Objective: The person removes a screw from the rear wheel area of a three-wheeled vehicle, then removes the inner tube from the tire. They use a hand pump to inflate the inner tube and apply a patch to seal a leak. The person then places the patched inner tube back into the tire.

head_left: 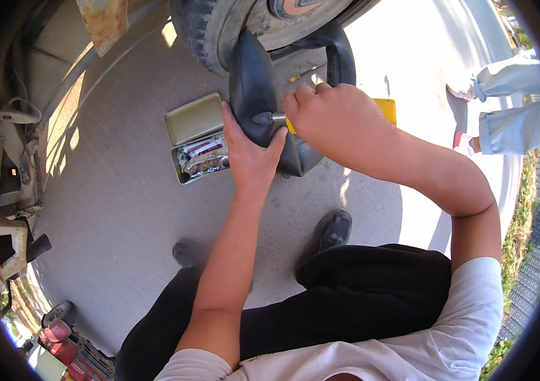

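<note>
Working a black inner tube point(263, 82) hanging from the wheel point(232, 25): left hand point(248, 152) bracing, fingers wrapped on the rubber; right hand point(333, 117) fingers clamped on a yellow-handled tool point(276, 118), tip pressing in. Likely needing steady pressure next. Lying close behind: open tin point(197, 136) on the pavement; another person's legs point(511, 108) nearby.

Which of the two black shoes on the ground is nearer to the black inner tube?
The right shoe. It stands just below the inner tube, which the left hand holds; the other shoe lies farther down and to the left.
</note>
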{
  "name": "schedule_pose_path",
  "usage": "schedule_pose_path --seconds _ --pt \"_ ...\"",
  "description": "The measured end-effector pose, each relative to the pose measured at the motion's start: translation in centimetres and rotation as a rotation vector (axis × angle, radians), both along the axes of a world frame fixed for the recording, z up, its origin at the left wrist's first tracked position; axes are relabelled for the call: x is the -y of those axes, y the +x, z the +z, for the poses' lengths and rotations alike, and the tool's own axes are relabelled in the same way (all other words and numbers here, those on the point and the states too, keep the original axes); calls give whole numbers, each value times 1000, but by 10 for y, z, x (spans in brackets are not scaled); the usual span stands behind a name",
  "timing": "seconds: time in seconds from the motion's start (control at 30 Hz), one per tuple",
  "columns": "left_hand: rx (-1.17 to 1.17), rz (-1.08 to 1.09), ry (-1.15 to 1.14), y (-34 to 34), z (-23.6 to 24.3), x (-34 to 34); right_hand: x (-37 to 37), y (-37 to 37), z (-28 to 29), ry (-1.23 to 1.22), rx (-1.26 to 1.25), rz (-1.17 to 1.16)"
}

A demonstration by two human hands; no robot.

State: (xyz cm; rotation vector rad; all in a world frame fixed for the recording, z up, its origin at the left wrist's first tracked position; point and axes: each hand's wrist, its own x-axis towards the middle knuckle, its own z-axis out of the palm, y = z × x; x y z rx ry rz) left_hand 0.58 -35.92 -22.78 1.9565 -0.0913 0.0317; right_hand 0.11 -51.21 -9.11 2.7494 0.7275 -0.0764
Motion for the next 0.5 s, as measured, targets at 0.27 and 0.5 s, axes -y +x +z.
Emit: schedule_pose_path --seconds 0.27,0.5 --pt "-7 3 -14 0 -1 -1 12 4 1 -18 51 -26" --pt "8 2 2 2 -6 -2 16 4 -2 13 12 -19"
